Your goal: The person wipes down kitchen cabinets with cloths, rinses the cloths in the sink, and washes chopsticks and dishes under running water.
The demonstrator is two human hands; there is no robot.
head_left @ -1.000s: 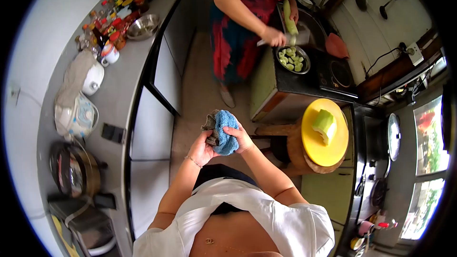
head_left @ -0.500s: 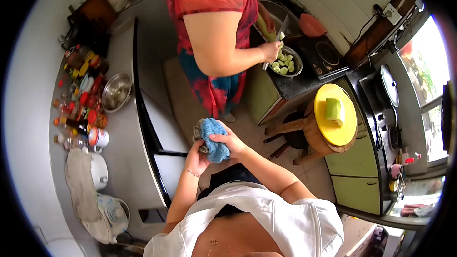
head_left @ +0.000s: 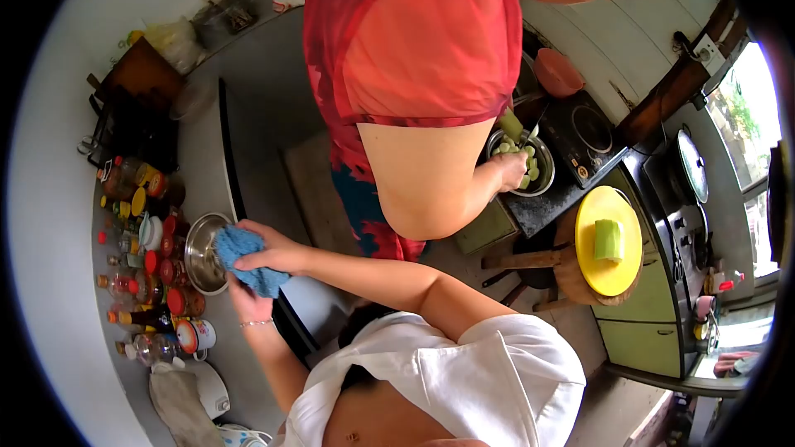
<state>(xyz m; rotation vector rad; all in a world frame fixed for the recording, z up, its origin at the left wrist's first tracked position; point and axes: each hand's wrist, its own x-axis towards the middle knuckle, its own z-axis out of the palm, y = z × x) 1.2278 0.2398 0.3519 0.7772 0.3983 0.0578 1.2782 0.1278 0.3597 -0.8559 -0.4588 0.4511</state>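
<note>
1. Blue cloth (head_left: 251, 261) has moved with both hands from near mid-view toward 10 o'clock, now by the steel bowl (head_left: 192, 261); the co-worker (head_left: 431, 41) also fills more of the view.
2. Right hand (head_left: 281, 254) closed on the cloth, thumb across its upper face; left hand (head_left: 251, 304) gripping its lower edge, fingertips partly hidden.
3. Cloth sits between the hands, bunched, long axis roughly 10 to 4 o'clock. From the right hand it lies at 9 o'clock, from the left at 12.
4. Steel bowl at 9 o'clock from the hands, on the grey tabletop (head_left: 217, 397). Cloth overlaps its right rim in view; contact can't be told. Both hands near that rim, can't say which is nearer. Bowl upright, shiny inside; contents, if any, unclear.
5. Jars (head_left: 175, 302) and bottles (head_left: 153, 350) crowd the bowl's far side, 7 to 11 o'clock from it. White mug (head_left: 197, 336) at 6 o'clock from the bowl, apart from it.
6. Second bowl (head_left: 551, 170) at 1 o'clock from frame centre, on a black counter, holds pale green slices (head_left: 531, 172); co-worker's hand (head_left: 510, 170) at its near side.
7. Yellow board (head_left: 619, 280) at 3 o'clock, on a wooden stool (head_left: 571, 277), bears a green chunk (head_left: 609, 240).
8. Pink basin (head_left: 558, 73) at 1 o'clock, beyond the second bowl; inside not readable.
</note>
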